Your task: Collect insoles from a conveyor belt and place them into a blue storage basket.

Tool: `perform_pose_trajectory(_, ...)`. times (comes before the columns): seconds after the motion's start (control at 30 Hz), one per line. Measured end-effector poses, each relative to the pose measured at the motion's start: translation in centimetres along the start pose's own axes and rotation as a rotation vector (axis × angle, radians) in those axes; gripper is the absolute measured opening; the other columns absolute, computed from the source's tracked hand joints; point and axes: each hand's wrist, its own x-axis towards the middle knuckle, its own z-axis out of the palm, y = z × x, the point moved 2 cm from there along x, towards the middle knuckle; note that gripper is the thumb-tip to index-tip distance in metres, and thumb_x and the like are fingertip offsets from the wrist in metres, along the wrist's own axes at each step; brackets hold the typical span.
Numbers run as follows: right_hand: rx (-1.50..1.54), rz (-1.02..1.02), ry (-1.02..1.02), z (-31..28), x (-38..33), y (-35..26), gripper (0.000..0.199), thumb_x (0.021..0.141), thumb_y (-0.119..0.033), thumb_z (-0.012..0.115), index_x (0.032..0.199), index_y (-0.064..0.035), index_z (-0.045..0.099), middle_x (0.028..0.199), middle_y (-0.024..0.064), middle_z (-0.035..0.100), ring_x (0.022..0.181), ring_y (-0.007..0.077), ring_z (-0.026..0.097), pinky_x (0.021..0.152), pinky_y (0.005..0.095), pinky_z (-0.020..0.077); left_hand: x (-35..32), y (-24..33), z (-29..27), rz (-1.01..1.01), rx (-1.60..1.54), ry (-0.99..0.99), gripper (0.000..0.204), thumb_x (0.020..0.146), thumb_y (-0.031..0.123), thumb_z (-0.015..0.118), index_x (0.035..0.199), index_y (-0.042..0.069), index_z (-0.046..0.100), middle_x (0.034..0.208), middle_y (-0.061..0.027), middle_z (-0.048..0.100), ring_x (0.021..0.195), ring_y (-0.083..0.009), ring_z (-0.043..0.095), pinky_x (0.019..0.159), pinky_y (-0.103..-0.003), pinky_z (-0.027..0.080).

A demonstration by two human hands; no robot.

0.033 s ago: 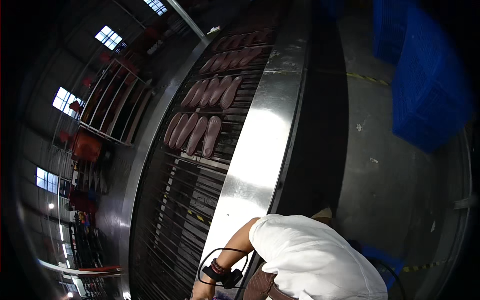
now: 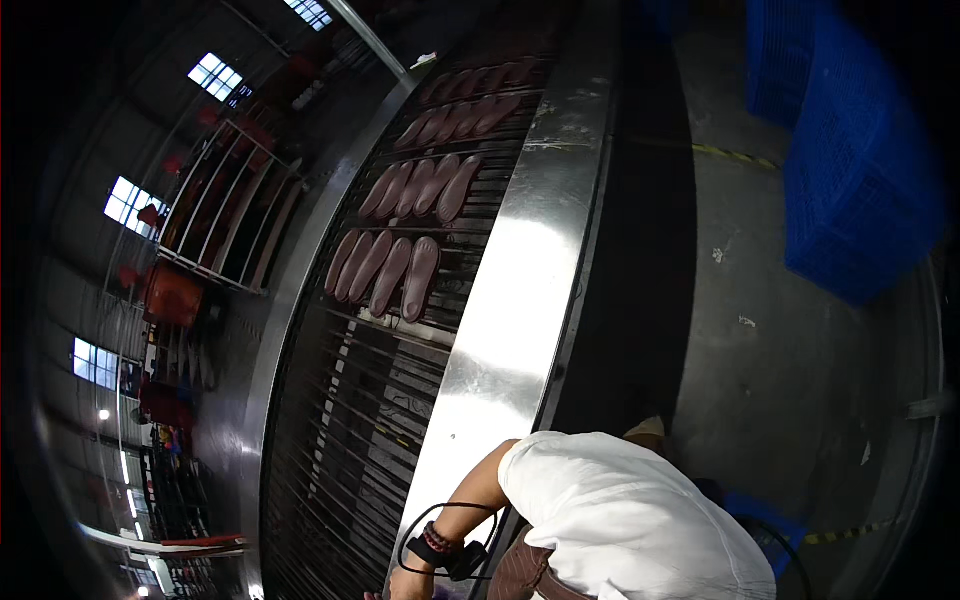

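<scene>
My right arm reaches out of a white sleeve across the metal edge of a conveyor, with a dark beaded bracelet and a black wristband at the wrist. The lower edge of the picture cuts off my right hand (image 2: 410, 582), so its fingers are hidden. Small purplish bits show beside it, too little to name. My left hand is out of view. Further up the conveyor (image 2: 345, 400), dark reddish-brown shoe insoles (image 2: 421, 275) lie side by side in rows across the thin rods.
A shiny metal rail (image 2: 500, 330) borders the conveyor on the right, another on the left. Blue plastic crates (image 2: 850, 170) stand on the floor at the right. Left of the conveyor are a rack (image 2: 225, 205) and an orange container (image 2: 173, 295). A black cable loops near my wrist.
The rows of insoles have shifted slightly down along the conveyor toward me. My right hand has moved a little, and a pinkish bit now shows beside it at the lower edge.
</scene>
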Motion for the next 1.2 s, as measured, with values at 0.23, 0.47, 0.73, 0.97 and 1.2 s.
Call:
perform_pose_trajectory(0.23,0.015,-0.08,0.236,-2.1,-6.3,-6.4,0.027,0.08,-0.022,0.058,0.088,0.0038,0.061,0.062,0.008,0.061,0.048,0.0142,0.057,0.043,0.0267,0.0427,-0.1,-5.2,12.6,-0.046,-0.106,-0.044,0.027,0.086,0.024,0.046,0.092,0.001,0.058,0.087,-0.0065,0.059,0.075,-0.0151,0.054,0.063,-0.024,0.043)
perform_pose_trajectory(0.47,0.119,-0.091,0.367,-5.4,-16.6,-13.6,0.027,0.08,-0.021,0.058,0.089,0.0038,0.061,0.062,0.0074,0.061,0.047,0.0138,0.056,0.043,0.027,0.0427,-1.9,-7.8,8.4,-0.254,-0.065,0.006,0.019,0.087,0.017,0.046,0.098,0.005,0.056,0.085,-0.0015,0.057,0.08,-0.0136,0.053,0.074,-0.031,0.045)
perform_pose_trajectory(0.73,0.086,-0.066,0.392,-9.8,-24.1,-17.1,0.03,0.079,-0.026,0.06,0.094,-0.0008,0.061,0.068,0.0089,0.062,0.059,0.0137,0.056,0.053,0.0293,0.042,4.3,-16.1,17.2,-0.45,-0.285,-0.264,0.024,0.09,0.022,0.042,0.099,0.004,0.053,0.076,-0.0021,0.051,0.066,-0.0107,0.046,0.064,-0.025,0.036)
perform_pose_trajectory(0.97,0.273,0.288,0.575,-18.1,-29.7,-22.4,0.019,0.081,-0.019,0.058,0.093,-0.0042,0.063,0.059,-0.0003,0.055,0.044,0.0047,0.046,0.04,0.018,0.0355,11.7,-23.3,25.9,-0.459,-0.319,0.063,0.022,0.091,0.02,0.04,0.094,0.004,0.054,0.059,0.0007,0.044,0.051,-0.0066,0.042,0.052,-0.021,0.04)
perform_pose_trajectory(1.2,0.048,0.206,1.399,-33.3,-43.3,-31.8,0.028,0.088,-0.027,0.049,0.081,-0.001,0.057,0.059,0.0035,0.056,0.046,0.0097,0.052,0.045,0.0219,0.0434,23.6,-18.5,23.8,-0.07,-0.175,0.025,0.015,0.09,0.017,0.043,0.093,0.007,0.054,0.067,0.0001,0.05,0.057,-0.0077,0.049,0.055,-0.022,0.045)
